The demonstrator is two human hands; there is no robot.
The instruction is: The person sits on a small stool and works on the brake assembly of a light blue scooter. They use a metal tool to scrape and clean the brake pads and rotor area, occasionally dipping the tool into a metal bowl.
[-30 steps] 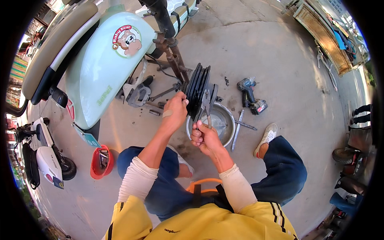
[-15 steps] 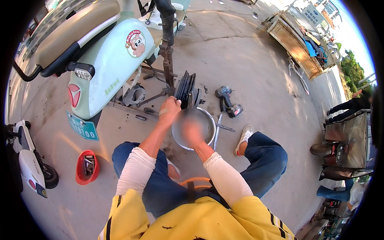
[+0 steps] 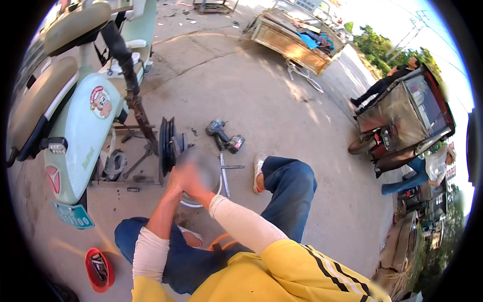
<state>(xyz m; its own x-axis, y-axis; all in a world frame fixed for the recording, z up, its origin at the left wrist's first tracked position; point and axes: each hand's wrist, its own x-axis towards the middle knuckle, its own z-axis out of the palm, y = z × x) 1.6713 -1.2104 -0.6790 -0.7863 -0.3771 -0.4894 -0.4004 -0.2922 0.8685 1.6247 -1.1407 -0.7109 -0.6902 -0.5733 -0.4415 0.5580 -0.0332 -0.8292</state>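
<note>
Cream sleeves point(image 3: 246, 225) lead to left hand point(image 3: 176, 180) and right hand point(image 3: 198, 188), brought together, overlapping in view; fingers blurred, cannot tell whether clamped on anything
Metal basin point(image 3: 219, 184) beneath hands, partly hidden
Black wheel point(image 3: 165, 146) near upright at 11 o'clock from hands, just beside; contact cannot be told
Crossed bars point(image 3: 225, 177) on ground at 3 o'clock, near basin
Cordless drill point(image 3: 219, 135) lying at 1 o'clock
Pale green scooter point(image 3: 75, 136) at 10 o'clock
Red container point(image 3: 103, 289) of metal pieces between 7 and 8 o'clock, well apart
</note>
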